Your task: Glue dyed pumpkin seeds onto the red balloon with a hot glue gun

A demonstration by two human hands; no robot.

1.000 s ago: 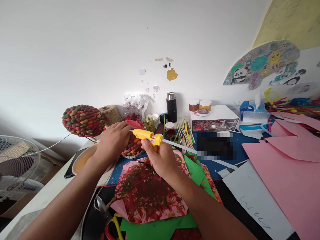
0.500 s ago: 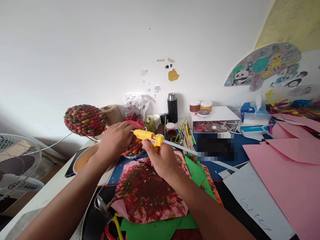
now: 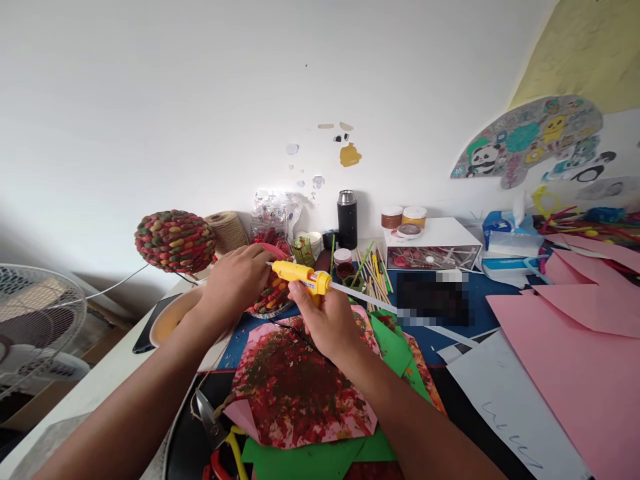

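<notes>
My right hand point(image 3: 327, 317) is wrapped around a yellow glue gun point(image 3: 300, 275), a long pale glue stick point(image 3: 365, 297) running out of its back. The nozzle points left, close to the fingers of my left hand point(image 3: 239, 275). That hand is bent and closed by the nozzle; its fingertips are hidden, so what they pinch does not show. Under and beside it lie red, orange and green painted shells point(image 3: 273, 299) in a round holder, with a pink rim point(image 3: 273, 251) behind. A ball covered in similar shells point(image 3: 175, 241) stands to the left.
Paint-stained pink paper point(image 3: 305, 387) lies over green paper point(image 3: 305, 460) in front. Scissors point(image 3: 213, 423) rest at front left, a tan bowl point(image 3: 173, 317) behind. Twine point(image 3: 227, 230), a black flask point(image 3: 347, 220), wooden sticks point(image 3: 373, 283) and a white box point(image 3: 435, 233) line the wall.
The whole view has shifted slightly, with things lower in the picture. My left hand and the glue gun keep nearly the same place relative to each other.
</notes>
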